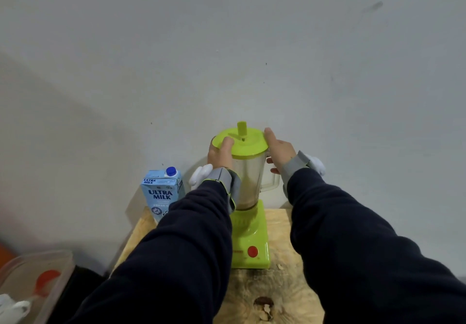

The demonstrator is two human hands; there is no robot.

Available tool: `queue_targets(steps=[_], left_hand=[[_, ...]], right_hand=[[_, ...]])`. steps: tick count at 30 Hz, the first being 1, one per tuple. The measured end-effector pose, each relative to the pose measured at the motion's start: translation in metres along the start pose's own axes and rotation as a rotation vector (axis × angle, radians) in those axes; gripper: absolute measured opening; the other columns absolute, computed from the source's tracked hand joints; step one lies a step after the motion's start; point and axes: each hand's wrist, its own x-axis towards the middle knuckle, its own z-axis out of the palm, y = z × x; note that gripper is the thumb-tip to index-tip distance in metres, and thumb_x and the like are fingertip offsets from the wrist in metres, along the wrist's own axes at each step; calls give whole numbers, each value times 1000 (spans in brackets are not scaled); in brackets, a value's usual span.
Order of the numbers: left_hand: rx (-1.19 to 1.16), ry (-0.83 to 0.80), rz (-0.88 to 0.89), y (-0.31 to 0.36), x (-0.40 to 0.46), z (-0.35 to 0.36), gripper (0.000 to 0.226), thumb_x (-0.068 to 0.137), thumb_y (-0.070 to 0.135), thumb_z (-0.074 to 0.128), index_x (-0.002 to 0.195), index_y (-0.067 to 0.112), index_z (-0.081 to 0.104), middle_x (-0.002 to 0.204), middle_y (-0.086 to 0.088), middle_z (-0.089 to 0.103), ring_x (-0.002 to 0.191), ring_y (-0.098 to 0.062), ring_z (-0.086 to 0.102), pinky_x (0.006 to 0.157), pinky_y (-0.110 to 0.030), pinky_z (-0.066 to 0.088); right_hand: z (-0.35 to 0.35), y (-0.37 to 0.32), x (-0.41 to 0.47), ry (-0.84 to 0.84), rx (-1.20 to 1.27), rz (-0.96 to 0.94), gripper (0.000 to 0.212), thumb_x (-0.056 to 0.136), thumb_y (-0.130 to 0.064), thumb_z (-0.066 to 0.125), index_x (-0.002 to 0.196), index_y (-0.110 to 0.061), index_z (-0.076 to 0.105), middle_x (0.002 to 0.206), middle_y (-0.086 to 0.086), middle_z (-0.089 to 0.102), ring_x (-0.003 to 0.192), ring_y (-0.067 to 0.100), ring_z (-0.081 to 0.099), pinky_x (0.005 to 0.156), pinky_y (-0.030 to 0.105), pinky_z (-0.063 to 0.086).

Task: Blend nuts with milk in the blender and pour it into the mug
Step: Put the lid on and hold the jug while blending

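We have the blender (248,197) standing on the wooden surface (280,225), jar seated on its green base, with something pale and brownish low in the jar, so filling looks done. Our left hand (220,153) presses on the green lid (240,142) at its 9 o'clock edge; our right hand (280,148) curls around the rim at 3 o'clock. The milk carton (161,192) stands capped at the blender's 9 o'clock. Blending appears still ahead, and pouring too; we see no mug.
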Motion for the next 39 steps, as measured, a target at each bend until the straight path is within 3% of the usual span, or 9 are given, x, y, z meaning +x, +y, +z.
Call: queue_targets(steps=[10,13,17,20,23,25,28,37,39], left_hand=[[53,-123,-140,7,10,-7,23,52,41,53,65,22,51,87,-7,53,83,-25,49,77,-35,38],[50,-118,-109,9,6,-8,17,64,39,58,66,23,51,74,-1,51,82,-24,46,75,-33,36],[49,-79,-69,4,9,-8,13,85,27,55,76,17,52,66,3,42,80,-24,41,68,-30,33],[40,-71,-50,7,7,-6,13,84,27,56,86,14,54,65,5,43,80,-23,42,59,-29,32],[45,-82,-54,7,9,-7,25,78,34,58,90,13,54,66,5,42,72,-21,42,58,-26,31],[31,-84,-55,5,9,-7,17,83,29,57,88,14,53,66,6,43,71,-19,41,58,-25,32],[32,-81,-65,5,9,-9,13,86,25,56,75,18,52,65,5,42,66,-18,41,58,-25,32],[-8,-88,-55,4,11,-9,9,87,23,56,80,18,53,64,7,45,63,-15,43,57,-24,35],[5,-93,-57,4,11,-9,8,88,23,56,84,16,53,65,6,44,63,-15,42,57,-24,34]], right_hand=[[13,12,0,149,51,-24,73,92,-61,28,114,1,59,81,4,53,80,23,49,85,38,48],[17,23,-11,149,23,19,75,89,-69,17,134,-16,45,119,7,58,110,31,55,102,43,42],[20,67,-28,70,-167,117,101,68,-88,-3,148,-32,21,152,5,38,135,33,40,112,46,29],[24,102,-36,-14,-323,140,71,94,-62,24,152,-25,7,150,16,38,134,37,41,112,44,31],[30,124,-49,-151,-498,269,70,96,-36,50,149,-5,17,148,18,39,135,32,39,101,25,37],[36,150,-54,-263,-561,357,69,92,-46,50,145,-9,26,149,13,38,137,29,37,91,16,44],[38,169,-61,-309,-796,389,77,83,-54,59,142,-13,33,147,5,42,135,24,40,106,28,33],[33,180,-50,-395,-590,545,64,81,-32,73,138,-17,47,136,11,55,120,26,54,98,34,48],[32,216,-31,-351,-534,557,74,72,-45,78,137,-23,51,133,10,58,110,24,58,88,32,53]])
